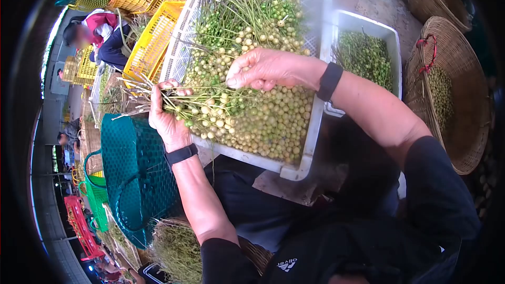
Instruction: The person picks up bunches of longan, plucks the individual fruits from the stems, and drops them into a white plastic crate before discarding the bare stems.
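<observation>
My left hand [169,114] is closed round the dry stems of a bunch of small round yellow-green fruits [215,110], whose fruit end points right. Over that end, my right hand [261,69] is closed with thumb and forefinger pinched together; what lies between them is hidden. Both hands are above a white plastic crate [252,162]. Loose fruits [284,126] fill its near part. Farther back in it lies a heap of green stems with fruits [247,8]. A dark band circles each wrist.
Right of the crate stand a white tub [394,55] of fruit bunches and a wicker basket [468,94] with loose fruits. At left are a teal woven basket [134,163] and yellow crates [152,42]. Another person [102,34] sits beyond. A stem pile [176,252] lies below.
</observation>
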The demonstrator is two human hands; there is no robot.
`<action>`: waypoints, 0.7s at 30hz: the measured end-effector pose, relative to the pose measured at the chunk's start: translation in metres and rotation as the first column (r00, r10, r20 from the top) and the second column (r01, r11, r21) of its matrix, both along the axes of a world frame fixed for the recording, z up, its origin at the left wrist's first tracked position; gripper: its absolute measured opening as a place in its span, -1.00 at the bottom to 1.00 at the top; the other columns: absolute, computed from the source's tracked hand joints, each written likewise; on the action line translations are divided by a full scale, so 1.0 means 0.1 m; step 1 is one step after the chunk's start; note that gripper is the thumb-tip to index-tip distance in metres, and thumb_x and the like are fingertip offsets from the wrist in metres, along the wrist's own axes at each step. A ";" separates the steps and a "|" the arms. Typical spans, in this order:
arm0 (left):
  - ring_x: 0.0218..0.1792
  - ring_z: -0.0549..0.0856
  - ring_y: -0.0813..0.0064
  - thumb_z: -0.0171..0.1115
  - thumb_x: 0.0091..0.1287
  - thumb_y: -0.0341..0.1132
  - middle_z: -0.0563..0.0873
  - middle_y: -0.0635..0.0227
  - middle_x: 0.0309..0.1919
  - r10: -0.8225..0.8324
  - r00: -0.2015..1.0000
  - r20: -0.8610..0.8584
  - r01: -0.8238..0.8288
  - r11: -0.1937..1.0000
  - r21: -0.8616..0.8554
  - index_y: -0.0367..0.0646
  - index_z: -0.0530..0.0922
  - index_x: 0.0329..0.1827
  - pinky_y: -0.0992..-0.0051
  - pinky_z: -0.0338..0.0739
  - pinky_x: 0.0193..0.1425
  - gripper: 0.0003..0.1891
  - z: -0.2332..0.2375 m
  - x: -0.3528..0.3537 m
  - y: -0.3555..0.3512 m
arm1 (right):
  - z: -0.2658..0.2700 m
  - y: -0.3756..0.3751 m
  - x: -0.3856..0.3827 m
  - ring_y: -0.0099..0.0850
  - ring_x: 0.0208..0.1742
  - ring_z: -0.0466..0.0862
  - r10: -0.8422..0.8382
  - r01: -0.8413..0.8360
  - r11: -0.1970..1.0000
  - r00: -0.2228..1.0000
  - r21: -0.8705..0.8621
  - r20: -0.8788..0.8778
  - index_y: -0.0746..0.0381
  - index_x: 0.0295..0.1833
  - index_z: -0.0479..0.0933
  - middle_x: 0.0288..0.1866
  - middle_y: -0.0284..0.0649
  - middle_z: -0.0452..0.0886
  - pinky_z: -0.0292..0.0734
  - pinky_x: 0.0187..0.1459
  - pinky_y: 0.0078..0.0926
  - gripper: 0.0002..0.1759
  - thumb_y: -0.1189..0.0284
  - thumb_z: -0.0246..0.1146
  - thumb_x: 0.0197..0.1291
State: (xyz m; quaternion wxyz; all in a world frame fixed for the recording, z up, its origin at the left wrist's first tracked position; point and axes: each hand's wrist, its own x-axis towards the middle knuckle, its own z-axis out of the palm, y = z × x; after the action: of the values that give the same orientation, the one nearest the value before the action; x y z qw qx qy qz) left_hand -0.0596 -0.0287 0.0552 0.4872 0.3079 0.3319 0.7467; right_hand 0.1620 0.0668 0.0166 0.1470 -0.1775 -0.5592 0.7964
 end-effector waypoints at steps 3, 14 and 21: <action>-0.38 0.57 0.33 0.05 0.38 -0.18 0.58 0.19 -0.27 -0.097 0.995 0.037 0.095 0.994 0.046 -0.26 0.52 -0.29 0.27 0.49 -0.18 -0.72 -0.07 -0.15 0.00 | 0.09 0.06 0.06 -0.83 -0.65 0.23 -0.016 0.005 0.989 0.997 -0.150 -0.069 0.26 -0.11 0.50 -0.41 -0.45 0.49 0.06 -0.71 -0.90 -0.75 0.36 0.26 0.17; -0.38 0.65 0.41 0.16 0.32 -0.21 0.67 0.29 -0.40 0.273 0.960 -0.062 -0.279 0.950 -0.140 -0.23 0.57 -0.30 0.41 0.58 -0.21 -0.77 -0.16 -0.21 0.12 | 0.25 0.06 0.08 -0.74 -0.66 0.30 -0.019 0.016 0.989 1.000 -0.147 -0.020 0.36 -0.10 0.55 -0.46 -0.32 0.51 0.09 -0.76 -0.85 -0.75 0.40 0.24 0.20; -0.33 0.61 0.39 0.09 0.35 -0.19 0.63 0.27 -0.38 0.297 0.954 -0.042 -0.299 0.926 -0.232 -0.15 0.54 -0.29 0.35 0.54 -0.15 -0.79 -0.11 0.08 0.19 | -0.08 -0.13 -0.22 -0.70 -0.69 0.27 -0.352 0.329 0.927 0.930 0.183 0.111 0.31 -0.12 0.61 -0.61 -0.37 0.48 0.08 -0.70 -0.71 -0.68 0.31 0.37 0.09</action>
State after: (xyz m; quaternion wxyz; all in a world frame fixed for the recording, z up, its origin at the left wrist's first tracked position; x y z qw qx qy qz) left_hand -0.0517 -0.0096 0.0442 0.4002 0.1964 0.4624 0.7664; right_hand 0.1397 0.0538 0.0087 0.2570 -0.3155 -0.5912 0.6963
